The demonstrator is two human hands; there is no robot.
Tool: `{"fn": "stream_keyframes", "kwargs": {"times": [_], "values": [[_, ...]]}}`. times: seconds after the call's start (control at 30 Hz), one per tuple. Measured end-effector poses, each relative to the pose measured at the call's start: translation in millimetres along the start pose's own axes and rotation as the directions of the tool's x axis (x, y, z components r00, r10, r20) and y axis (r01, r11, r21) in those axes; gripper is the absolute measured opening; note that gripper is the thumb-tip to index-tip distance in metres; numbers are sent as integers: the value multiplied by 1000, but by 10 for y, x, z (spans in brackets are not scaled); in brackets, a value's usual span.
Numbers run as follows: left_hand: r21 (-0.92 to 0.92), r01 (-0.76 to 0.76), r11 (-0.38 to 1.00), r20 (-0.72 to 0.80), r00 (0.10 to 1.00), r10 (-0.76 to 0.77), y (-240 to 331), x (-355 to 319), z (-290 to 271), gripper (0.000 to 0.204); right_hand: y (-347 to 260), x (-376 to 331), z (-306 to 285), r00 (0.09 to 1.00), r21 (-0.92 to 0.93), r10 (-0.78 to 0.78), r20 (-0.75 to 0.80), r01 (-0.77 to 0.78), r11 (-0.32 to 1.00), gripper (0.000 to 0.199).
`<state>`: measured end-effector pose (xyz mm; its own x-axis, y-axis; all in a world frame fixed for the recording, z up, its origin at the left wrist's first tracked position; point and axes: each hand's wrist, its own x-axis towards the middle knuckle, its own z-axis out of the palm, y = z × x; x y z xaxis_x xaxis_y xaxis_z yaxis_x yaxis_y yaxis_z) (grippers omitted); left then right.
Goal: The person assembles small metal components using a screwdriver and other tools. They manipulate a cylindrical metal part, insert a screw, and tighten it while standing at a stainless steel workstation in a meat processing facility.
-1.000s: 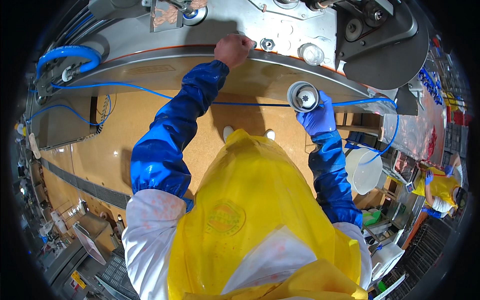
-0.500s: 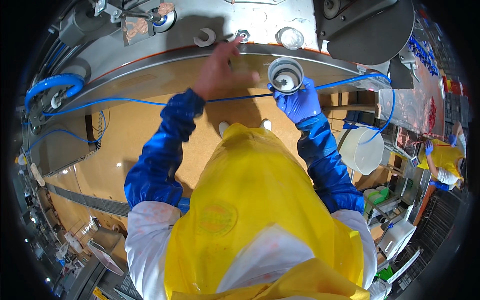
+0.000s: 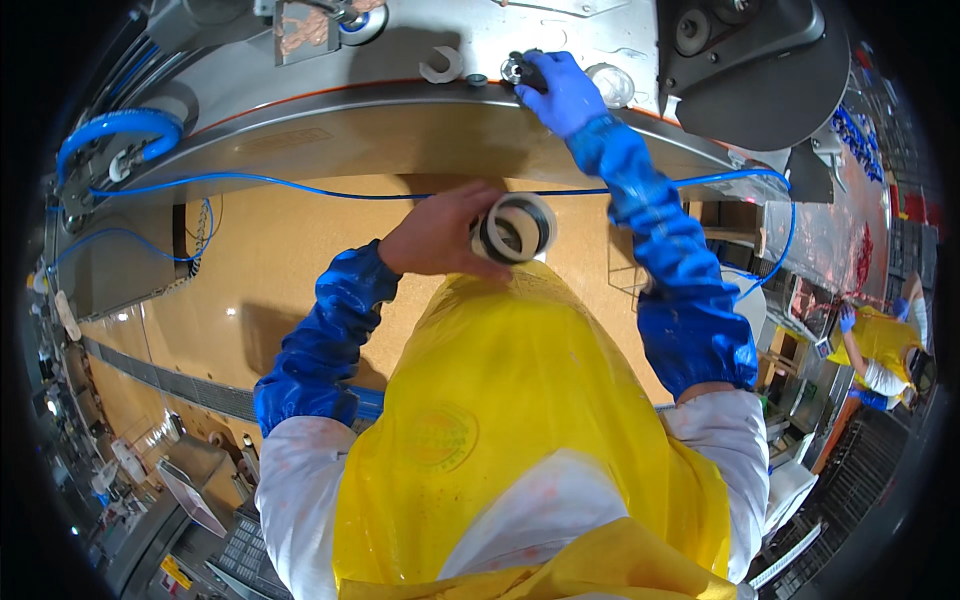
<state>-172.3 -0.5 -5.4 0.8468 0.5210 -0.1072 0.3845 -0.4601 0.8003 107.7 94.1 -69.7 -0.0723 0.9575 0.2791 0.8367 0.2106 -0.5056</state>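
Note:
My bare left hand point(image 3: 440, 235) holds a round metal cap-like part point(image 3: 515, 228) with a dark inner ring, just above my yellow apron point(image 3: 520, 420). My right hand point(image 3: 560, 90), in a blue glove, reaches up to the steel machine ledge point(image 3: 380, 110) and closes over a small dark metal fitting point(image 3: 518, 68). A hook-shaped metal piece point(image 3: 442, 68) and a small nut point(image 3: 478, 80) lie on the ledge to its left. A round metal disc point(image 3: 612, 85) sits just right of the gloved hand.
A thin blue air hose point(image 3: 300, 185) runs across below the ledge, with a thicker blue hose coil point(image 3: 110, 135) at left. A large dark machine housing point(image 3: 760, 70) stands at upper right. Another person in a yellow apron point(image 3: 880, 340) works at far right. Orange floor point(image 3: 270, 280) lies below.
The round part passed from my gloved right hand to my bare left hand, which came down toward my apron. My right hand moved up to the ledge onto the small fitting.

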Motion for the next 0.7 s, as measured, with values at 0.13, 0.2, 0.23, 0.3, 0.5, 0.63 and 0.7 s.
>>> {"fn": "stream_keyframes", "kwargs": {"times": [0.13,0.2,0.23,0.3,0.5,0.63,0.7], "values": [[-297,-201,934,-550,835,4,-552,124,-65,75,463,467,435,986,-207,-70,153,101,973,55],[-222,-257,941,-772,636,-9,-853,173,-409,66,450,551,527,981,-240,-61,185,105,965,55],[-48,-148,988,-849,526,38,-1106,166,-627,61,416,556,539,980,-280,-3,197,59,958,58],[32,18,999,-879,476,19,-1514,159,-1005,58,322,563,571,979,-350,71,189,0,937,60],[155,215,964,-884,467,38,-1832,452,-1246,63,177,503,454,947,-190,258,194,-222,957,57],[110,263,959,-883,468,-27,-1856,752,-1189,73,65,246,364,970,97,230,72,-237,967,57],[90,249,964,-860,507,-50,-1861,814,-1151,75,22,135,317,938,388,310,155,-347,854,47]]}}
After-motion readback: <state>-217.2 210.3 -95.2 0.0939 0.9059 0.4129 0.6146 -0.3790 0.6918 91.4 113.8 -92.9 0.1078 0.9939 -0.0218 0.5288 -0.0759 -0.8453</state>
